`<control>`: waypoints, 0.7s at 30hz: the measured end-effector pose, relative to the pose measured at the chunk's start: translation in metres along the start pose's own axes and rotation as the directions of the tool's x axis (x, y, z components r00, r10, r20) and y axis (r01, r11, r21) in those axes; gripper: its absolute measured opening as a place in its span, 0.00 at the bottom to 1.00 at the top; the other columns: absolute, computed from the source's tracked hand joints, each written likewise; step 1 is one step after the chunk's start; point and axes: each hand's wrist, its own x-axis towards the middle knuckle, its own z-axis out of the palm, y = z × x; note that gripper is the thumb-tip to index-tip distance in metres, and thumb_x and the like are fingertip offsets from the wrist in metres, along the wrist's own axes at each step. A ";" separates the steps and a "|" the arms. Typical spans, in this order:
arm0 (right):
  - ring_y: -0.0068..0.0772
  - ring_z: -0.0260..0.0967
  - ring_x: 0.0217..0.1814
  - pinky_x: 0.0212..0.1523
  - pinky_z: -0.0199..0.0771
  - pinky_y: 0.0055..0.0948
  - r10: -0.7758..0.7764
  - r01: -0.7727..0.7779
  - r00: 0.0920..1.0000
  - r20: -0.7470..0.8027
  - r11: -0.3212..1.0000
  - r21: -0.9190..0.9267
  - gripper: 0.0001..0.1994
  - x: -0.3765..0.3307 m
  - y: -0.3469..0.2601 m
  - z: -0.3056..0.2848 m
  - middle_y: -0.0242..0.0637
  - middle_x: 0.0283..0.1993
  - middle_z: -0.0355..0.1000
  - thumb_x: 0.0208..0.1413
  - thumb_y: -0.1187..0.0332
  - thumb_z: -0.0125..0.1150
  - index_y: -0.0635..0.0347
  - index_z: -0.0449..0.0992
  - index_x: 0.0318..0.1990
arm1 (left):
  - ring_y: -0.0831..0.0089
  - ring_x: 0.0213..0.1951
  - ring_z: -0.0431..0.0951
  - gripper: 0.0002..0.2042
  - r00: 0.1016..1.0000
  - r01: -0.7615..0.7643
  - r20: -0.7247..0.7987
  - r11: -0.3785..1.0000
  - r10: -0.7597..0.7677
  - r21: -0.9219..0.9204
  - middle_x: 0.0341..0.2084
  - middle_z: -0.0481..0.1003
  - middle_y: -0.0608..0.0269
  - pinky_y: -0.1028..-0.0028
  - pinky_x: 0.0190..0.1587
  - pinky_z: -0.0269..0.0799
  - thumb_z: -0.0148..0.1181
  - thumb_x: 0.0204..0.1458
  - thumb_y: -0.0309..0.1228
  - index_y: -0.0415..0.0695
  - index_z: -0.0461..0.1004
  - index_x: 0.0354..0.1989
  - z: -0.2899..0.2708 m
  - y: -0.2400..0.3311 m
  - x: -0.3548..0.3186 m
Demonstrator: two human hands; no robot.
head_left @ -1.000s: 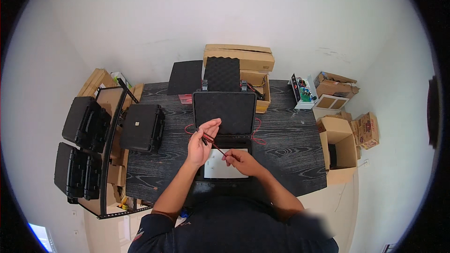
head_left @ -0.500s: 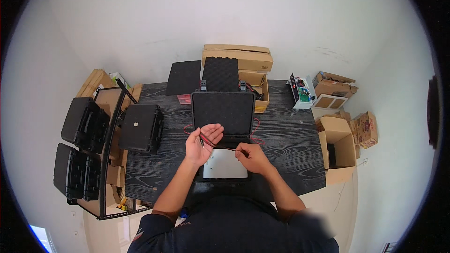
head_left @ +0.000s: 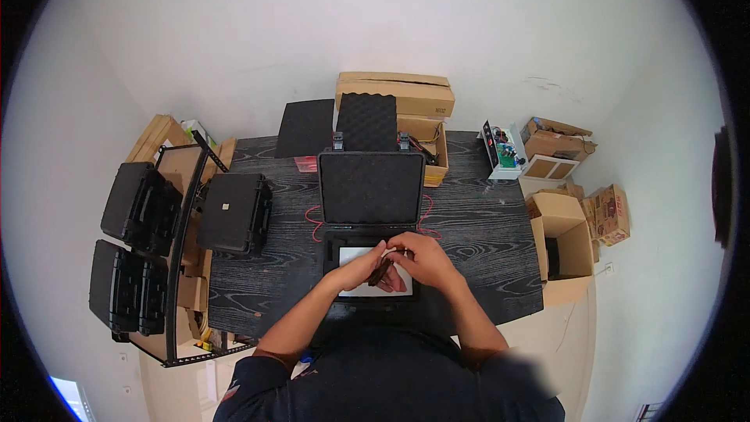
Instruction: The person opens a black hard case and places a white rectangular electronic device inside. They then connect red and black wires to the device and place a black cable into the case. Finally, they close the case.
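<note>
Black table (head_left: 484, 234) with pale wood-grain streaks. Black open case (head_left: 372, 187), dark foam in its lid, white sheet (head_left: 355, 256) in its base. Red cable (head_left: 312, 223) at nine o'clock of it. Black closed case (head_left: 234, 212) further out. Brown cartons (head_left: 394, 92) at twelve.

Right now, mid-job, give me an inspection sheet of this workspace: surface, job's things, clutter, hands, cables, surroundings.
Surface: black wood-grain table.
Job's things: open black case, foam-lined lid up, white sheet inside; small dark item between the hands.
Clutter: closed black case at left; foam pads at the back.
Hands: left hand and right hand meet over the case, pinching the item.
Cables: red cable beside the case.
Surroundings: cardboard boxes, rack of black cases.
</note>
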 end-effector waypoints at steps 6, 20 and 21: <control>0.34 0.75 0.43 0.42 0.74 0.32 -0.038 0.033 0.986 0.161 0.999 0.036 0.05 -0.004 0.019 -0.019 0.37 0.42 0.76 0.61 0.72 0.65 0.62 0.79 0.41 | 0.60 0.45 0.84 0.50 0.983 0.109 0.141 0.991 -0.120 0.081 0.40 0.84 0.45 0.66 0.52 0.80 0.15 0.68 0.66 0.35 0.82 0.32 -0.001 0.008 -0.007; 0.31 0.66 0.57 0.61 0.67 0.34 0.077 -0.225 0.940 0.333 0.873 0.432 0.15 -0.008 0.070 0.018 0.35 0.56 0.67 0.70 0.58 0.59 0.62 0.77 0.38 | 0.47 0.42 0.84 0.42 0.899 -0.245 0.259 0.896 0.353 -0.371 0.40 0.81 0.32 0.64 0.47 0.81 0.30 0.70 0.57 0.33 0.79 0.20 -0.016 -0.008 -0.011; 0.31 0.66 0.57 0.62 0.67 0.34 0.101 -0.256 0.934 0.344 0.859 0.442 0.16 -0.009 0.070 0.017 0.35 0.55 0.67 0.70 0.57 0.60 0.62 0.77 0.37 | 0.47 0.42 0.84 0.41 0.874 -0.262 0.283 0.872 0.396 -0.413 0.39 0.81 0.32 0.65 0.46 0.81 0.32 0.69 0.56 0.34 0.78 0.19 -0.020 -0.009 -0.012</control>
